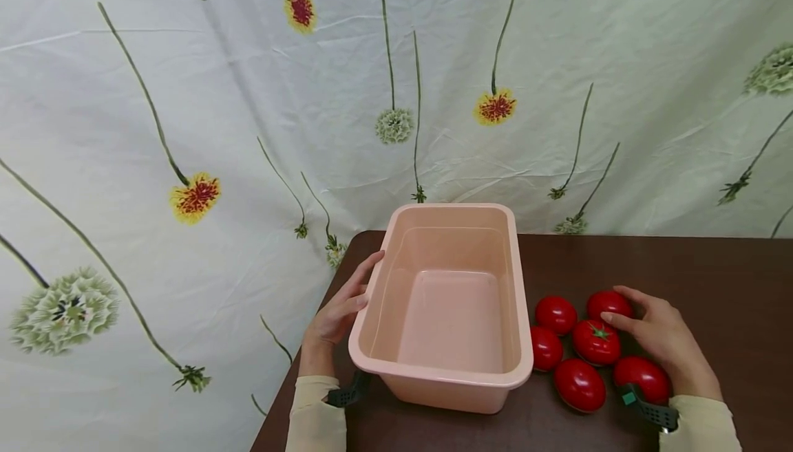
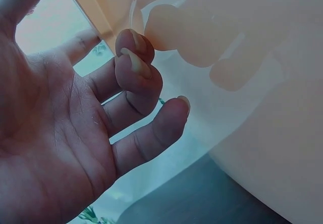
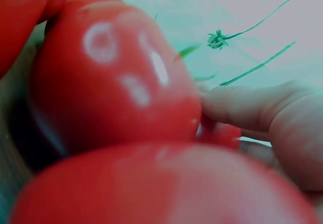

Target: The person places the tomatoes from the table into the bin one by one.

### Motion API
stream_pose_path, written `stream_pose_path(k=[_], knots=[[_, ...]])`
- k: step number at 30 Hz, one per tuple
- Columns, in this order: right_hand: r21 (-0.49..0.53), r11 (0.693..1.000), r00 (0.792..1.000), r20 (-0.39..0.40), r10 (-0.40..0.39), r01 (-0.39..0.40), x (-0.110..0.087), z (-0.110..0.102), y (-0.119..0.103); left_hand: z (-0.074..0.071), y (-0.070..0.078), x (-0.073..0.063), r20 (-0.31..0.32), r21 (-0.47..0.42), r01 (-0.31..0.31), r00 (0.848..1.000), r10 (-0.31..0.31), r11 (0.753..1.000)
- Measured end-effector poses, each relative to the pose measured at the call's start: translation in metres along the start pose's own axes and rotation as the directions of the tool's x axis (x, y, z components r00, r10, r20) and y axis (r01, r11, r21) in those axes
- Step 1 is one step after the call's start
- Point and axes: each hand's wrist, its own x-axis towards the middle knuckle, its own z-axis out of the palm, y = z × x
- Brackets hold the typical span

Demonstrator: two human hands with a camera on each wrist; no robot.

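A pink plastic basin [image 1: 452,321] stands on the dark table with its inside bare. My left hand [image 1: 339,311] rests against its left rim, fingers loosely bent; the left wrist view shows the fingertips [image 2: 174,115] close by the glossy basin wall [image 2: 272,148]. Several red tomatoes lie in a cluster right of the basin. At the far side of that cluster, my right hand [image 1: 665,335] holds a tomato [image 1: 610,304] between thumb and fingers. Just in front of it sits a tomato with a green stem [image 1: 596,343], and another tomato [image 1: 643,378] lies near the wrist.
More tomatoes, among them one at the front [image 1: 579,384] and one beside the basin [image 1: 546,347], lie close to the basin's right wall. Dark brown table [image 1: 743,300] extends to the right. A flower-printed white cloth [image 1: 347,80] hangs behind and along the left edge.
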Motion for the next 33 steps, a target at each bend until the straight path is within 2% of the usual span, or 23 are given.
stream_pose_path(k=[5,9,12,23,29,33], knots=[[0.107,0.994,0.999,-0.045,-0.011,0.016,-0.003,-0.002,-0.009,0.002,0.002,0.0,0.0,0.002,-0.001,1.0,0.001,1.0],[0.125,0.99,0.99,-0.128,-0.05,0.066,-0.004,-0.004,-0.016,0.003,0.003,0.001,-0.004,0.013,0.001,1.0,-0.001,1.0],[0.127,0.988,0.984,-0.163,-0.068,0.089,-0.004,-0.005,-0.019,0.003,0.003,0.001,-0.003,0.008,0.0,1.0,0.0,1.0],[0.218,0.97,0.975,-0.212,-0.066,0.113,-0.01,-0.007,-0.039,0.004,0.003,0.001,0.009,-0.007,0.001,1.0,-0.001,1.0],[0.279,0.944,0.96,-0.262,-0.101,0.176,-0.016,-0.003,-0.055,0.003,0.003,0.001,0.013,-0.019,-0.004,1.0,0.004,1.0],[0.312,0.923,0.954,-0.265,-0.142,0.224,-0.019,0.001,-0.067,0.003,0.002,0.001,0.009,-0.022,-0.006,1.0,0.006,1.0]])
